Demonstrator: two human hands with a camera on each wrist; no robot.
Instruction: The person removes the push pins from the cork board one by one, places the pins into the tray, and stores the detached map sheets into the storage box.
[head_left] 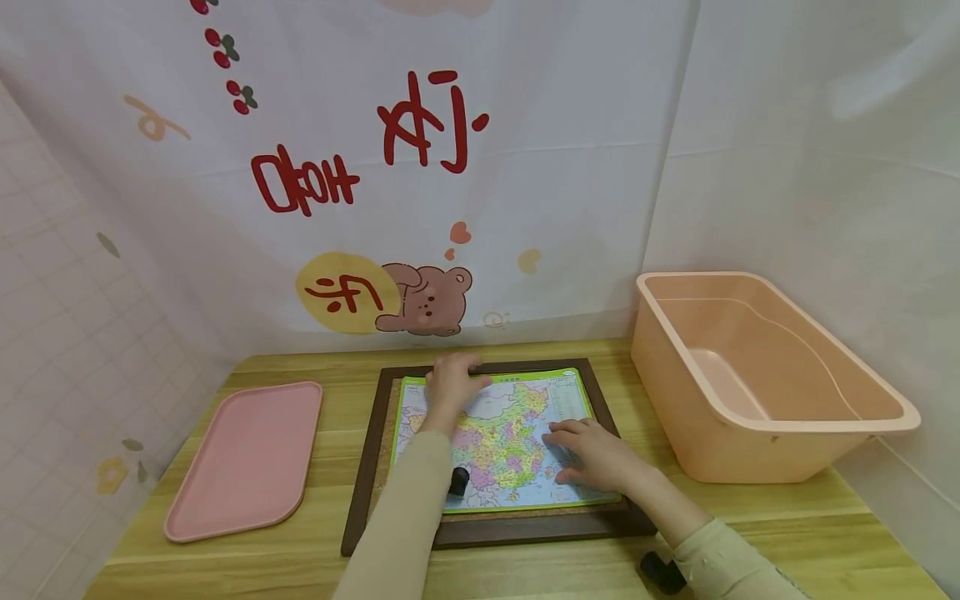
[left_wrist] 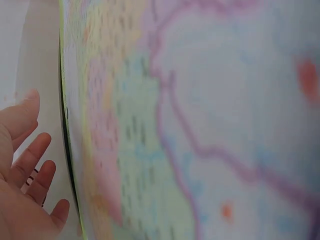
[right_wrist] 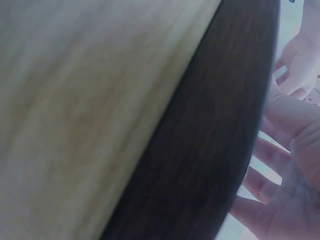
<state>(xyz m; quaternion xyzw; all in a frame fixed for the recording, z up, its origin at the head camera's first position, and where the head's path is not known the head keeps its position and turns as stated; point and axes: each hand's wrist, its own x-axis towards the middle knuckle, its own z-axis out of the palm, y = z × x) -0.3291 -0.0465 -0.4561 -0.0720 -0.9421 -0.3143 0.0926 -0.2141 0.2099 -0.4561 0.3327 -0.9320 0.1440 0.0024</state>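
Observation:
A colourful map sheet (head_left: 510, 442) with a green border lies within a dark brown frame (head_left: 547, 527) on a cork backing. My left hand (head_left: 453, 385) reaches over the map to its far edge, with loosely bent fingers and nothing visible in them. In the left wrist view, the fingers of the left hand (left_wrist: 30, 175) show beside the map's edge, apart from it. My right hand (head_left: 596, 454) is at the map's right side, fingers spread; whether it touches the sheet I cannot tell. The right wrist view shows the right hand (right_wrist: 285, 185) beyond the frame edge (right_wrist: 200, 120), holding nothing visible.
To the left, a pink tray (head_left: 247, 458) lies flat on the wooden table (head_left: 525, 575). A deep peach-coloured plastic bin (head_left: 817, 429) stands at the right. Behind everything hangs a white printed cloth (head_left: 570, 167). Black wrist devices (head_left: 662, 573) are on both forearms.

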